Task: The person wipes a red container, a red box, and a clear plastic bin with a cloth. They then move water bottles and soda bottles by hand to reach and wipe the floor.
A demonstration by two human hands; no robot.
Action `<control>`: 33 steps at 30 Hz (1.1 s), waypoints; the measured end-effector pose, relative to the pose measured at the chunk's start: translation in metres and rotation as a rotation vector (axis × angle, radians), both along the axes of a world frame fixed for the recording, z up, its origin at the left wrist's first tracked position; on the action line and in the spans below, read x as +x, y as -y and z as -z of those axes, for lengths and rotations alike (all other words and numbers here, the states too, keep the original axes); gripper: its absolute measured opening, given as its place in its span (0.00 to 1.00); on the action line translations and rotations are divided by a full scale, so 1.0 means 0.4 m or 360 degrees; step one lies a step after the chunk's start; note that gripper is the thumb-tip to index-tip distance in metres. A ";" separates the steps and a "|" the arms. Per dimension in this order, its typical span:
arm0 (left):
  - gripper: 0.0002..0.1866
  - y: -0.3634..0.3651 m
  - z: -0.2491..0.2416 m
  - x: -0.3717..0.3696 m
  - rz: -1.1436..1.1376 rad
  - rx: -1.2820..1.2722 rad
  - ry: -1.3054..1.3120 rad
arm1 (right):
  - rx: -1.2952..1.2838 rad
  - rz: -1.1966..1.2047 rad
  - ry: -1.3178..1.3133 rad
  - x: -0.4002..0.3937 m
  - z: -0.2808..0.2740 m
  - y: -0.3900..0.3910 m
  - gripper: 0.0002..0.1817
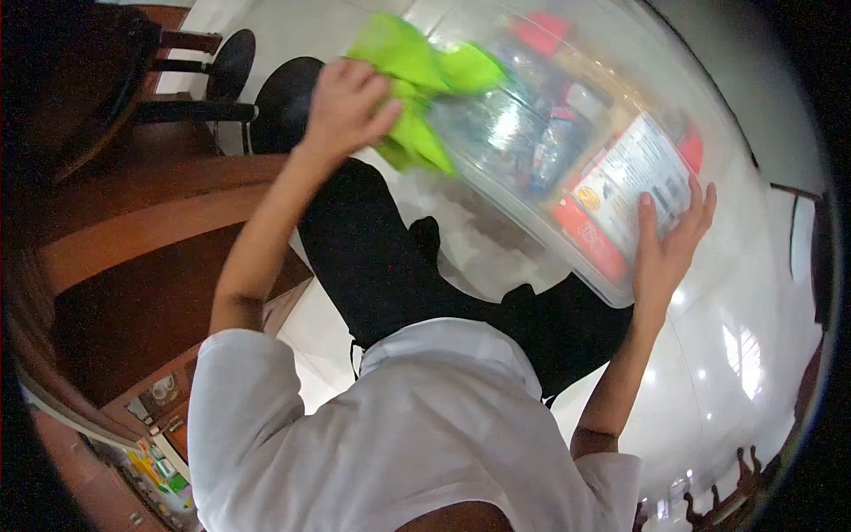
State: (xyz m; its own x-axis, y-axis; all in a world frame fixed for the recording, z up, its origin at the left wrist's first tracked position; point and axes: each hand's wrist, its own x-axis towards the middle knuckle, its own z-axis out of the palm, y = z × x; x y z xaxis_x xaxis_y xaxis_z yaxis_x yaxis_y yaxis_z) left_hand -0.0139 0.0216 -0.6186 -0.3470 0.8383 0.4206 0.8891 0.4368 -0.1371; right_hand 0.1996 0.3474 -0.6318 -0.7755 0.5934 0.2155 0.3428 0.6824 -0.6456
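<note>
A clear plastic box (532, 208) with a transparent lid stands in front of my knees, with several items showing through it. A red and white printed packet (620, 191) lies at its right part. My left hand (350, 111) is closed on a bright green cloth (412, 89), which lies crumpled over the box's left corner. My right hand (669, 239) rests on the box's right edge beside the packet, fingers spread and lying flat.
Dark wooden furniture (160, 293) fills the left side, with black round seats (284, 102) near the top left. Glossy pale floor tiles (709, 355) spread to the right. Small coloured packages (160, 465) show at the lower left.
</note>
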 end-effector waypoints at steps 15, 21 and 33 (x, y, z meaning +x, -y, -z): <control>0.08 -0.546 0.034 0.457 0.0493 0.0212 0.0947 | -0.1238 -0.0183 -0.0640 0.039 0.033 -0.093 0.36; 0.10 -0.543 0.017 0.280 0.0250 0.0263 0.0579 | -0.1692 -0.0020 -0.0803 0.114 0.060 -0.091 0.31; 0.12 -0.509 0.029 0.428 0.0461 0.0195 0.0850 | -0.1822 -0.0035 -0.0925 0.107 0.096 -0.075 0.29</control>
